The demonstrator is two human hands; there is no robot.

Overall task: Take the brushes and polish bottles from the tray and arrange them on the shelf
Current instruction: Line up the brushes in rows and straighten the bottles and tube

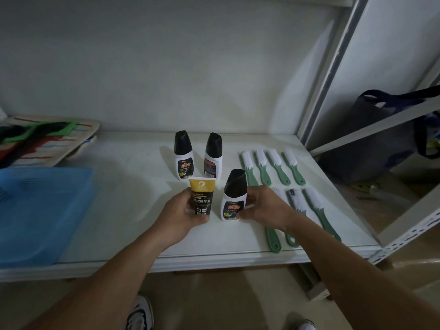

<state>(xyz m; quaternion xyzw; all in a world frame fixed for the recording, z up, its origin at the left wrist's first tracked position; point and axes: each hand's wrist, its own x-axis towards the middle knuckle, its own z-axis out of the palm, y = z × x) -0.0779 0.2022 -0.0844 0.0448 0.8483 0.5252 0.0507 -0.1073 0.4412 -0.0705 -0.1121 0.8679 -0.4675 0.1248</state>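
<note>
My left hand (182, 214) grips a yellow and black polish tube (202, 196), held upright just above the white shelf (133, 186). My right hand (264, 207) wraps around a white polish bottle with a black cap (234, 195) that stands on the shelf. Two more such bottles (183, 154) (213, 154) stand behind. Several green-handled brushes lie in two rows to the right, the back row (273, 166) and the front row (309, 210); my right forearm covers part of the front row. The blue tray (40, 210) sits at the shelf's left.
A striped woven mat with green and black items (45, 139) lies at the back left. A metal shelf upright (333, 67) stands at the right, with a dark bag (385, 129) beyond it. Shoes (140, 315) show on the floor below.
</note>
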